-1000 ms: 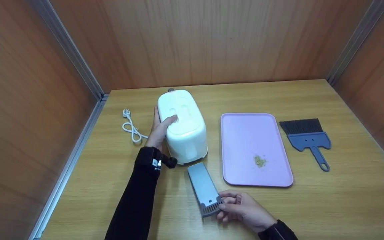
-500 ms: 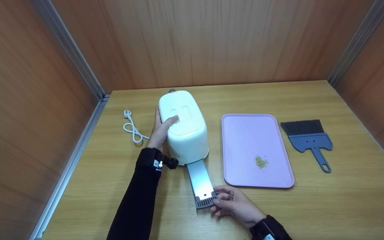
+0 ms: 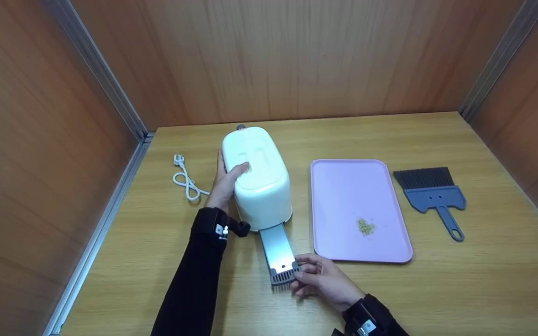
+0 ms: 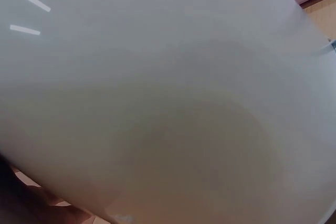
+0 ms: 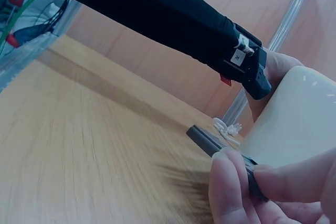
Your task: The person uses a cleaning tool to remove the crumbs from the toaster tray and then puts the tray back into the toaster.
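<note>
A white toaster with a rounded closed top stands left of the table's middle. My left hand grips its left side, thumb lying on top. The toaster's pale wall fills most of the left wrist view. Out of its near end sticks a silver crumb tray with a grey slotted end; the inner part is hidden inside the toaster. My right hand pinches the right corner of that slotted end between thumb and fingers. In the right wrist view the grey end shows edge-on, close over the table.
A pink tray holding a small heap of yellowish crumbs lies right of the toaster. Beyond it is a blue brush with dark bristles. The toaster's white cord and plug lie at left. Wooden panels enclose the back and sides.
The crumb tray was in front of the toaster one second ago; my right hand has moved it forward and its far end is now inside. The left hand keeps its hold.
</note>
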Available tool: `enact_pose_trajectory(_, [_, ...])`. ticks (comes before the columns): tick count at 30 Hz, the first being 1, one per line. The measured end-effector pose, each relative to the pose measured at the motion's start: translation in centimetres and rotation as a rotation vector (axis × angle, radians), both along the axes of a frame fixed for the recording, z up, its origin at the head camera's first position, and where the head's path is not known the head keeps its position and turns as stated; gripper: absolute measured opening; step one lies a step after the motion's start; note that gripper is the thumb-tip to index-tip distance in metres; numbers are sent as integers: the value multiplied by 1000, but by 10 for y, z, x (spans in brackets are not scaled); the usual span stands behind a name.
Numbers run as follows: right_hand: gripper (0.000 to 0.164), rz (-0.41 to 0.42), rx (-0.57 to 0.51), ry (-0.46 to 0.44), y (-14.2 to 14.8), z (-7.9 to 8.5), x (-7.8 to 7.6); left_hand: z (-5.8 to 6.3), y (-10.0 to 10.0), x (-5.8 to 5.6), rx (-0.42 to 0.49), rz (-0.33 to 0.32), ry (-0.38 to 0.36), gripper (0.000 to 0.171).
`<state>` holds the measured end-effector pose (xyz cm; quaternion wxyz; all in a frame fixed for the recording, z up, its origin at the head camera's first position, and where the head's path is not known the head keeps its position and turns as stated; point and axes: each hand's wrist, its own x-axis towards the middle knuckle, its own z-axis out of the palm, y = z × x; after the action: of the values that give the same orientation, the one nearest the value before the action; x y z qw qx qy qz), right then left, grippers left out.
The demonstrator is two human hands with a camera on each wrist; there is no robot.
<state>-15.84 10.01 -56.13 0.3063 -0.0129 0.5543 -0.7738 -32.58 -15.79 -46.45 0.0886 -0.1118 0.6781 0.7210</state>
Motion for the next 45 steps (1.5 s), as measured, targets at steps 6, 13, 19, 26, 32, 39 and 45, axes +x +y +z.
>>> enact_pose_trajectory(6, [56, -40, 40, 11, -9, 3, -6, -1, 0, -1, 10, 1, 14, 105])
enact_pose_trajectory(13, [54, -72, 26, 3, -19, 1, -12, 0, 1, -1, -1, 4, 16, 105])
enact_pose_trajectory(19, [52, -90, 16, -5, -23, 0, -17, 1, 0, -2, 3, 2, -7, 105])
enact_pose_trajectory(26, [50, -112, 28, 25, -26, 5, -25, 0, 0, -5, -19, 4, 51, 102])
enact_pose_trajectory(32, [50, -135, 55, 18, -28, 6, -31, 2, 1, -6, -24, 13, 23, 103])
enact_pose_trajectory(39, [47, -159, 50, 28, -34, 7, -38, 5, 0, -7, -32, 13, -15, 103])
enact_pose_trajectory(45, [46, -203, 121, 60, -41, 8, -43, 6, 0, -7, -14, 11, -33, 103])
